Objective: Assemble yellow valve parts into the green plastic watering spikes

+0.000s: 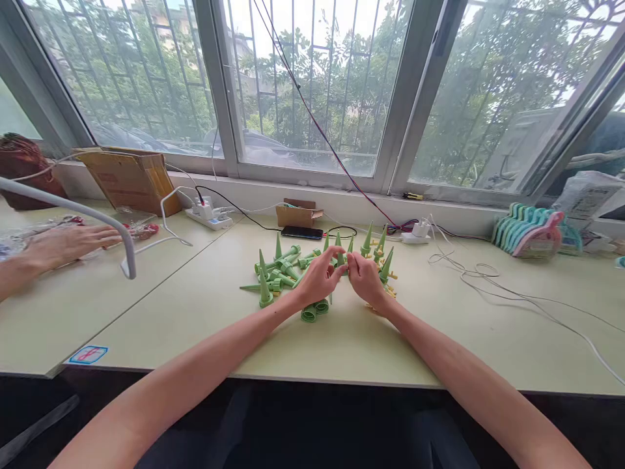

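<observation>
My left hand (pixel 319 279) is curled, fingers and thumb closed round a green plastic watering spike that is mostly hidden behind them. Close beside it, my right hand (pixel 364 279) is closed in a pinch at the same spot; whatever sits between its fingertips is too small to make out. Left of the hands lies a loose pile of green watering spikes (pixel 265 292), some upright on their bases, others on their sides. Two ribbed green sockets (pixel 308 314) face me below my left wrist. Upright spikes (pixel 386 266) with small yellow valves (pixel 391 290) stand beyond and right of my right hand.
A black phone (pixel 301 232) lies behind the pile, before a small cardboard box (pixel 296 213). White cables (pixel 481 277) trail over the right side near pastel hangers (pixel 534 231). Another person's hand (pixel 73 246) is at the left, beyond a curved white tube (pixel 105 225).
</observation>
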The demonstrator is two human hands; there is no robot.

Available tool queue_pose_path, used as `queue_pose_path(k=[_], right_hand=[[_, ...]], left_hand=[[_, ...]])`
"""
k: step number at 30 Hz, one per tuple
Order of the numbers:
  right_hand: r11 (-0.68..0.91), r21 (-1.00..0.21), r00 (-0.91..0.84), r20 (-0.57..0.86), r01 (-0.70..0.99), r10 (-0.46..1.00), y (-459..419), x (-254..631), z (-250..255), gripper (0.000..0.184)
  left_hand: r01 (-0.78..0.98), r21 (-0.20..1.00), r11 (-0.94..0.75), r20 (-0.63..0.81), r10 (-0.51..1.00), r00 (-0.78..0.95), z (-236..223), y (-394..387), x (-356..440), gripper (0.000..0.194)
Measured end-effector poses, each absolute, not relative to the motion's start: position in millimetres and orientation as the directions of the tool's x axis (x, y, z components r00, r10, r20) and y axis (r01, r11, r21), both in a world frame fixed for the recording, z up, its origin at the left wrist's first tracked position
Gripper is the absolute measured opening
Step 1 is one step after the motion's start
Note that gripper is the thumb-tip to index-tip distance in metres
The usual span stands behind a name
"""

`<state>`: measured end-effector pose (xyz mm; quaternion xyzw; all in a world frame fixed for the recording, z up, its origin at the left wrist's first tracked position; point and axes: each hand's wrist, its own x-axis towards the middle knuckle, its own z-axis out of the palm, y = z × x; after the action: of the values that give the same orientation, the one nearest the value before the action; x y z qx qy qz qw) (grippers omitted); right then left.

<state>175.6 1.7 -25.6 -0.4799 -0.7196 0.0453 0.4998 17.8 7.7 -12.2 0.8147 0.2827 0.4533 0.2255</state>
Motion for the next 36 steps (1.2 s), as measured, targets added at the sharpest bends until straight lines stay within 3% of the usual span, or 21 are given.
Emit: queue_pose_path(k=[36], right_hand=[[0.545, -0.583, -0.057, 0.650, 0.602, 0.758, 1.6, 176.8, -27.8, 0.040]], left_hand=[[0.292, 0.586, -0.756, 0.618, 0.650, 0.443, -8.8, 4.1, 18.5, 0.024]])
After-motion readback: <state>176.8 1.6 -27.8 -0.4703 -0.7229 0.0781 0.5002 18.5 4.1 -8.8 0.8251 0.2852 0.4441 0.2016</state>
